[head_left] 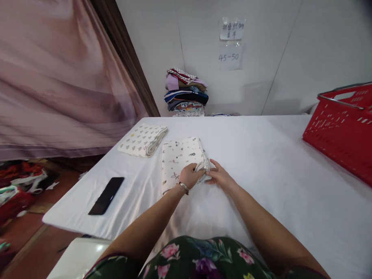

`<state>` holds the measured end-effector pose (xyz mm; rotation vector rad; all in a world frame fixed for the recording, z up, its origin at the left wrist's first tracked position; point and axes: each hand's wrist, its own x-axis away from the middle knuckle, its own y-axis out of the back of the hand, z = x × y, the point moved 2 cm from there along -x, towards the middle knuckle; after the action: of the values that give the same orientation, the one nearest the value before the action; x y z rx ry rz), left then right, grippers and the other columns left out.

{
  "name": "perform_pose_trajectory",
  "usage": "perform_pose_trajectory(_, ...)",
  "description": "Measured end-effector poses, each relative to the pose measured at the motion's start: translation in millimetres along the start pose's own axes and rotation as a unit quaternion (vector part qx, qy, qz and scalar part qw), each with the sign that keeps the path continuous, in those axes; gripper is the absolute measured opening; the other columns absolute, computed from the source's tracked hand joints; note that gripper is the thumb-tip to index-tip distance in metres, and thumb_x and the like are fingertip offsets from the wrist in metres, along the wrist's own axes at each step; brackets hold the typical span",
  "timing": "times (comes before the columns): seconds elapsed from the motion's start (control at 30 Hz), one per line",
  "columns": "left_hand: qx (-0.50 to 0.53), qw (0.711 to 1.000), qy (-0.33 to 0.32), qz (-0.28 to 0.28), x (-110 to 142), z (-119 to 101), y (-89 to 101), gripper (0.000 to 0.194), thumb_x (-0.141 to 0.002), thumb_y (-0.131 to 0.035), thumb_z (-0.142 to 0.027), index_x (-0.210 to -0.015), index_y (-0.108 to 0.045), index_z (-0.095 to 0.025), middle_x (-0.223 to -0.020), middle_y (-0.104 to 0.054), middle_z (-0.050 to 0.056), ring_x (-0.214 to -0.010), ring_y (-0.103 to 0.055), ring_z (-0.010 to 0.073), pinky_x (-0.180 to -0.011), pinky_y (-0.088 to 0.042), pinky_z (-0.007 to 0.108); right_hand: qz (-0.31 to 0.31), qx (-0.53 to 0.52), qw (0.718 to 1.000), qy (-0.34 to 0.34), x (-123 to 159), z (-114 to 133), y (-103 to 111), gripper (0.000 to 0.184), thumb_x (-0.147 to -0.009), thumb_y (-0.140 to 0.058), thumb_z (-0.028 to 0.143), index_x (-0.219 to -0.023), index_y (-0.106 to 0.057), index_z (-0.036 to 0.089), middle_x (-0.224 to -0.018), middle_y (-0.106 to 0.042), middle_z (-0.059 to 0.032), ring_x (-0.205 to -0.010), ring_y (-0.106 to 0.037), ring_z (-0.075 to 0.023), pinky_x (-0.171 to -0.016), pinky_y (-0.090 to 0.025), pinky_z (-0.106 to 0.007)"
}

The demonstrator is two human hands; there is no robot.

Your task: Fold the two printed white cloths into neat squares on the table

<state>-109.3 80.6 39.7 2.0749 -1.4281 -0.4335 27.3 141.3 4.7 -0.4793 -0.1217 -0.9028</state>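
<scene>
White sheet-covered table (pixel 265 150) is seen across the middle, its surface smooth with some wrinkles. A pink draped curtain (pixel 69 70) is hung along the left. A red perforated plastic basket (pixel 347 133) with a metal handle is placed at the table's right side. A multicoloured stack of folded textiles (pixel 186 94) is piled by the wall, past the far edge.

A white cotton-looking cloth with small scattered prints (pixel 176 159) is laid on the table in front of the person, folded roughly rectangular, its right side bunched up. Judged light, soft, floppy, not fragile; loose layers could be shifted apart, and sliding on the smooth sheet is possible. Best gripped at the right edge, all layers pinched together, with the flat part kept supported. A cream folded cloth with small grey motifs (pixel 138 140) is set just beyond it to the left, rounded fold facing right.

The bunched edge is pinched between thumb and curled fingers by the left hand (pixel 189 175). The same edge is met from the right by the fingertips of the right hand (pixel 220 176), fingers partly extended; whether anything is pinched there cannot be told. A black rectangular phone (pixel 106 195) is left lying flat at the near left. A thin silvery bracelet (pixel 183 187) is worn on the left wrist.
</scene>
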Motion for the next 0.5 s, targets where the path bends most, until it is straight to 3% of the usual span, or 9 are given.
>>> perform_pose_trajectory(0.33,0.079,0.996,0.039,-0.017,-4.5,4.3,0.5,0.025,-0.065,-0.055,-0.039,-0.064,-0.061,-0.015,-0.054,-0.049,-0.005,-0.057,-0.045,0.0114,-0.053,-0.032,0.022,-0.007,-0.039,0.999,-0.005,-1.2,-4.4,-1.8,0.077,-0.07,-0.067,0.029,-0.136,-0.029,0.025,-0.078,-0.061,0.0005,-0.067,-0.058,-0.0141,-0.056,-0.054,-0.029)
perform_pose_trajectory(0.5,0.05,0.998,0.03,-0.032,-4.1,4.3,1.3,0.024,-0.063,-0.057,-0.038,-0.06,-0.059,-0.015,-0.054,-0.047,-0.005,-0.057,-0.043,0.0108,-0.052,-0.03,0.022,-0.006,-0.033,0.999,0.006,-7.0,-8.6,-2.4,0.081,-0.064,-0.068,0.022,-0.135,-0.029,0.024,-0.077,-0.058,0.0018,-0.067,-0.059,-0.0144,-0.054,-0.053,-0.028)
